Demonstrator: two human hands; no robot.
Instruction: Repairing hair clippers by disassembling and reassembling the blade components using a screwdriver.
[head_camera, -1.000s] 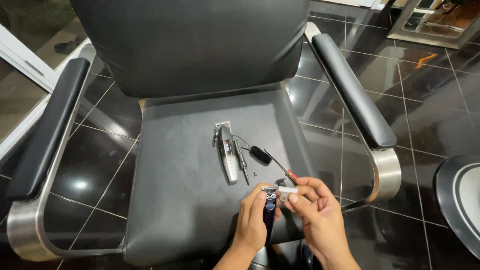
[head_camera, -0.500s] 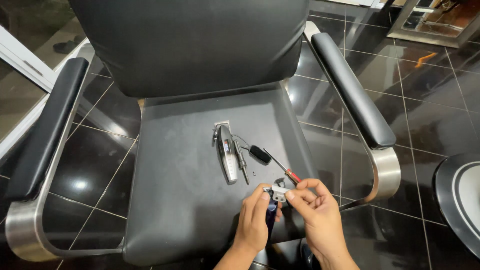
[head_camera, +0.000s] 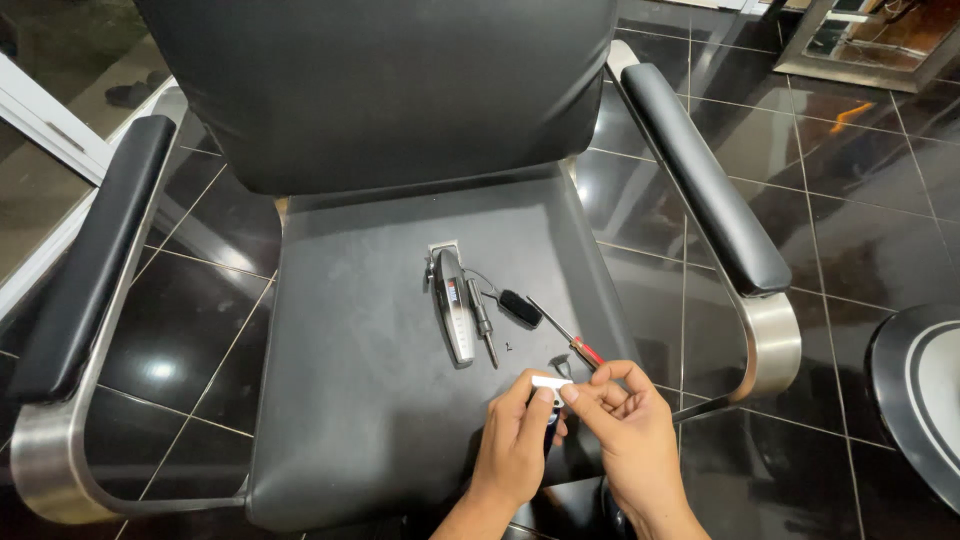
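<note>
Below me, over the front edge of a black chair seat (head_camera: 370, 380), I see both hands meet. My left hand (head_camera: 515, 445) and right hand (head_camera: 625, 425) pinch a small silver metal piece (head_camera: 551, 382) between their fingertips, with a dark blue handle-like part just under it, mostly hidden behind the left hand's fingers. On the seat just beyond them lie a silver hair clipper (head_camera: 452, 318), a slim dark tool (head_camera: 483, 322) beside it, a small black brush (head_camera: 518, 306) and a red-handled screwdriver (head_camera: 566, 335), its handle almost touching the right hand. Padded armrests with chrome frames flank the seat above glossy black floor tiles (head_camera: 860, 200).
</note>
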